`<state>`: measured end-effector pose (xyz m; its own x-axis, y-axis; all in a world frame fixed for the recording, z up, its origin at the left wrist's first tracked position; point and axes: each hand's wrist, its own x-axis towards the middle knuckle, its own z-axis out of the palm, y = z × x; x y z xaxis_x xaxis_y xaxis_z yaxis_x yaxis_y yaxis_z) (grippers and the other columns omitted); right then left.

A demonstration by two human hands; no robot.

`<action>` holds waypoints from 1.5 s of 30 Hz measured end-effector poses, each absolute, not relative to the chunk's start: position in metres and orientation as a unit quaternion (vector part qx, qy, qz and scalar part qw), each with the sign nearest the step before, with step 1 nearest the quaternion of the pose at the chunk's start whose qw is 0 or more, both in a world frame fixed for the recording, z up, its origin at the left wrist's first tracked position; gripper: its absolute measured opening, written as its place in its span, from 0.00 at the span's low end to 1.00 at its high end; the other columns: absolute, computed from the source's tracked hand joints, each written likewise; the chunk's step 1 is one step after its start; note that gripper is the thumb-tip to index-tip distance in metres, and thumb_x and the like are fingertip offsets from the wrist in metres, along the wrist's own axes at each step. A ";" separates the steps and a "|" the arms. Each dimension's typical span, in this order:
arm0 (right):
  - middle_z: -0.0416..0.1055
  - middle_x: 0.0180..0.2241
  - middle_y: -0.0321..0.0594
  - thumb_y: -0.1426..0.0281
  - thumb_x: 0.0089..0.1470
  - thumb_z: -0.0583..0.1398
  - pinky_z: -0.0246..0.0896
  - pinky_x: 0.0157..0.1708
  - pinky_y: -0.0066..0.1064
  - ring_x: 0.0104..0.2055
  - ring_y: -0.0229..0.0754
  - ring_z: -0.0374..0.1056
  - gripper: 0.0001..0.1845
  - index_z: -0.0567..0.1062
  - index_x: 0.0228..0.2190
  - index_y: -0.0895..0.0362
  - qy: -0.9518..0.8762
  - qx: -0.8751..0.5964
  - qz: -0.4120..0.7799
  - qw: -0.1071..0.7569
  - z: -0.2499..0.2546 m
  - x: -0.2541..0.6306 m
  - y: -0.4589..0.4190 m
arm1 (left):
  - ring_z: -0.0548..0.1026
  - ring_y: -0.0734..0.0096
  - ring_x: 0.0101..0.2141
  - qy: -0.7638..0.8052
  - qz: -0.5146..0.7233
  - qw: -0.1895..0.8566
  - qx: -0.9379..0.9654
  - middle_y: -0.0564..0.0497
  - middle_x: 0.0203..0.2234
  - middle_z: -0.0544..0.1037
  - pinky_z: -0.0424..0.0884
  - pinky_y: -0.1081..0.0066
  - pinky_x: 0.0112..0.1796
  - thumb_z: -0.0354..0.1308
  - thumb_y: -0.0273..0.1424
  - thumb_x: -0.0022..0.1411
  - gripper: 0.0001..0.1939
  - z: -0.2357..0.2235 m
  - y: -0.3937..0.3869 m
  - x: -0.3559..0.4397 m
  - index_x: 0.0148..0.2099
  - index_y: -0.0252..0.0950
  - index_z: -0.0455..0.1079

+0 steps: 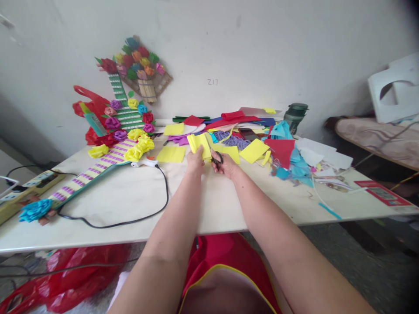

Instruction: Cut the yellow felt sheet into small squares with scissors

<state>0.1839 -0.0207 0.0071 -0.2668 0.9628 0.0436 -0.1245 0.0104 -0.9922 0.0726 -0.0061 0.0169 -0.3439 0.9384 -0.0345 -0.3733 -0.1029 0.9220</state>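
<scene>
Against a grey wall [262,52], from the head view, a white table [216,213] carries the work at twelve o'clock: the left hand [195,160] grips folded yellow paper [199,145], the right hand [225,165] clasps black-handled scissors [217,160] at its edge; yellow pieces [171,154] and coloured sheets [232,120] crowd close beyond; a glue gun [145,163] with looping cable [165,183] lies at ten, paper flowers [139,148] behind it, blue scraps [296,163] at two, a dark bottle [295,115] at one

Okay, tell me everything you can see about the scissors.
The scissors have black, plastic-looking handles, gripped in the right hand. They point away from the person, over the table, with the blades at the yellow sheet held in the left hand. How wide the blades are open is too blurred to tell.
</scene>
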 end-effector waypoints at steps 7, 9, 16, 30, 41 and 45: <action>0.62 0.13 0.31 0.52 0.46 0.59 0.39 0.05 0.19 0.11 0.28 0.57 0.21 0.64 0.22 0.59 -0.538 -0.388 0.583 0.469 0.007 0.184 -0.021 | 0.56 0.83 0.12 0.456 0.678 0.486 0.310 0.57 0.16 0.62 0.46 0.77 0.14 0.57 0.32 0.52 0.08 0.017 -0.007 0.072 0.30 0.34 0.62; 0.62 0.13 0.31 0.53 0.47 0.59 0.39 0.05 0.19 0.11 0.28 0.56 0.21 0.65 0.22 0.59 -0.540 -0.390 0.580 0.469 0.007 0.184 -0.021 | 0.56 0.83 0.12 0.456 0.679 0.485 0.309 0.57 0.15 0.62 0.46 0.77 0.14 0.58 0.32 0.52 0.08 0.016 -0.006 0.072 0.30 0.34 0.62; 0.62 0.12 0.30 0.54 0.45 0.61 0.37 0.05 0.19 0.10 0.28 0.56 0.21 0.66 0.22 0.59 -0.544 -0.397 0.570 0.470 0.007 0.182 -0.022 | 0.54 0.84 0.11 0.461 0.679 0.484 0.304 0.58 0.14 0.60 0.46 0.77 0.14 0.57 0.33 0.53 0.09 0.016 -0.005 0.071 0.29 0.34 0.62; 0.65 0.13 0.32 0.50 0.46 0.58 0.40 0.06 0.18 0.11 0.29 0.59 0.23 0.63 0.24 0.58 -0.566 -0.382 0.575 0.452 0.007 0.187 -0.019 | 0.58 0.82 0.13 0.452 0.675 0.493 0.311 0.56 0.16 0.63 0.45 0.77 0.14 0.58 0.32 0.52 0.08 0.016 -0.005 0.072 0.30 0.34 0.63; 0.65 0.13 0.32 0.48 0.44 0.58 0.40 0.07 0.19 0.11 0.29 0.59 0.24 0.64 0.24 0.57 -0.558 -0.388 0.563 0.470 0.008 0.188 -0.017 | 0.58 0.83 0.13 0.445 0.668 0.500 0.325 0.57 0.16 0.63 0.46 0.78 0.14 0.59 0.34 0.51 0.10 0.019 -0.010 0.076 0.31 0.34 0.64; 0.65 0.13 0.31 0.47 0.43 0.58 0.40 0.07 0.19 0.11 0.29 0.58 0.25 0.63 0.24 0.57 -0.558 -0.390 0.558 0.475 0.007 0.187 -0.017 | 0.57 0.83 0.12 0.449 0.667 0.499 0.323 0.57 0.16 0.63 0.46 0.77 0.13 0.59 0.33 0.51 0.09 0.017 -0.009 0.076 0.31 0.34 0.63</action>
<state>0.1869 -0.0168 0.0073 -0.2439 0.9651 0.0951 -0.0947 0.0739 -0.9928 0.0762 -0.0095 0.0175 -0.2925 0.9561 -0.0171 -0.3765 -0.0987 0.9212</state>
